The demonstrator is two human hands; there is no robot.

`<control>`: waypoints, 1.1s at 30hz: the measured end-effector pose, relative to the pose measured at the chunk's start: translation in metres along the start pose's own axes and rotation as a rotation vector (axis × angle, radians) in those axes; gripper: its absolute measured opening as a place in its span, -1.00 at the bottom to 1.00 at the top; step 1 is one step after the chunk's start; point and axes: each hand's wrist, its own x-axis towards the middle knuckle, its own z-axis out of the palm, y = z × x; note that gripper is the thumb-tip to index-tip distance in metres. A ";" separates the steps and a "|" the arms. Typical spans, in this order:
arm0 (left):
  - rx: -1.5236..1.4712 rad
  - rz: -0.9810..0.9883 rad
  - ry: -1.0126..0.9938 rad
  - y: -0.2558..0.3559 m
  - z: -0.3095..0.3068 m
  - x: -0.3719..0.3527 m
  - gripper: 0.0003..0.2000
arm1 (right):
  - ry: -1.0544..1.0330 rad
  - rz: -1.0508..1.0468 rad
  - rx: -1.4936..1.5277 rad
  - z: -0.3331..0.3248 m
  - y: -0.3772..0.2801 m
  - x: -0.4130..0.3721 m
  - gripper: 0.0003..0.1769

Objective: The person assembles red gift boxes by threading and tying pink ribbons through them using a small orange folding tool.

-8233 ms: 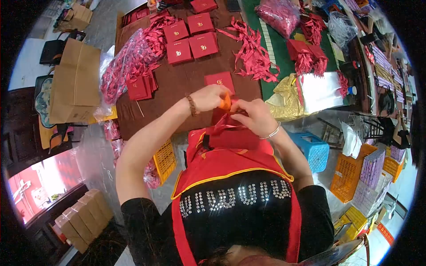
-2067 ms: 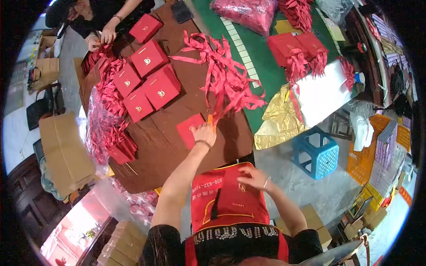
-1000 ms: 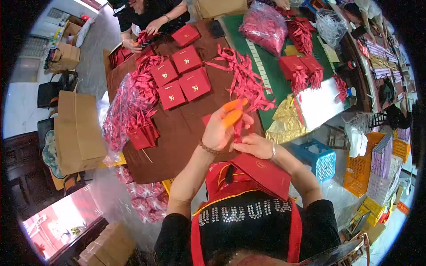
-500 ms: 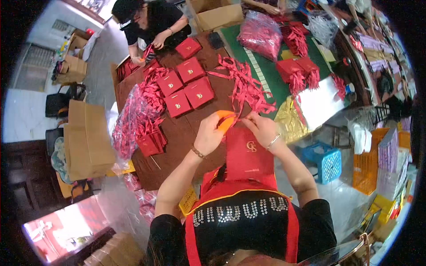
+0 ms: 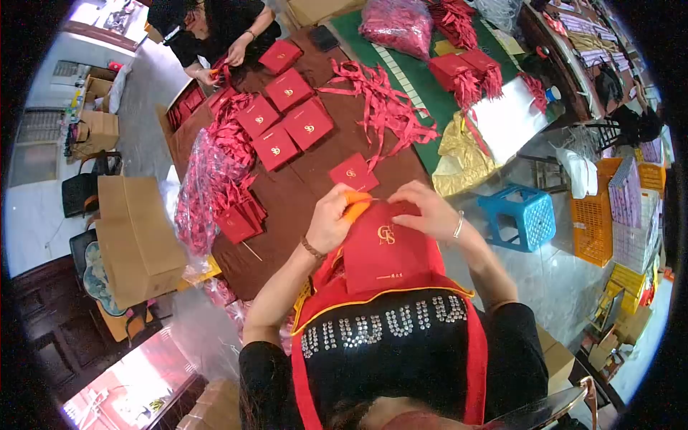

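A red gift bag [image 5: 387, 254] with a gold logo stands upright against my apron, its printed face toward me. My left hand [image 5: 335, 218], with orange covers on its fingertips, is closed at the bag's upper left edge. Closed over the upper right edge is my right hand [image 5: 428, 213], its thumb on the front face. A thin strand shows between the fingers of both hands at the top. Just beyond them, a smaller-looking red piece [image 5: 352, 174] with the same logo lies on the brown cloth [image 5: 294, 215].
Several red bags [image 5: 309, 125] lie farther back, left of loose red ribbons [image 5: 383, 107]. A plastic sack of ribbons [image 5: 204, 183] sits at the left edge. Across the table a person [image 5: 215, 36] handles red pieces. A blue stool [image 5: 522, 217] stands to the right.
Both hands have come down closer to me, onto the bag's upper edge, and the right one has spread over its corner. Another red piece now shows beyond them. The whole view has shifted.
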 end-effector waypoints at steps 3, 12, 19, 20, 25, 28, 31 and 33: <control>0.005 0.053 0.062 0.016 0.004 0.010 -0.86 | -0.033 0.040 -0.069 -0.025 -0.009 -0.006 -0.64; -0.125 0.088 0.025 0.034 0.028 0.025 -0.86 | -0.158 0.030 -0.183 -0.078 -0.033 -0.008 -0.54; -0.006 0.179 0.023 0.048 0.020 0.010 -0.81 | -0.178 -0.083 -0.194 -0.078 -0.035 -0.015 -0.59; 0.089 0.233 0.029 0.055 0.014 0.008 -0.80 | -0.193 -0.120 -0.172 -0.077 -0.035 -0.014 -0.62; 0.287 0.390 0.011 0.050 -0.005 -0.006 -0.78 | -0.245 -0.045 -0.076 -0.067 -0.025 -0.018 -0.67; 0.281 0.366 -0.007 0.043 -0.009 -0.011 -0.80 | -0.224 0.035 0.189 -0.045 -0.007 -0.026 -0.78; 0.189 0.224 0.100 0.050 -0.006 -0.015 -0.84 | -0.215 0.422 0.575 -0.037 -0.013 -0.031 -0.78; 0.005 -0.120 0.387 0.053 -0.003 -0.017 -0.82 | -0.168 0.438 0.611 -0.035 -0.020 -0.034 -0.75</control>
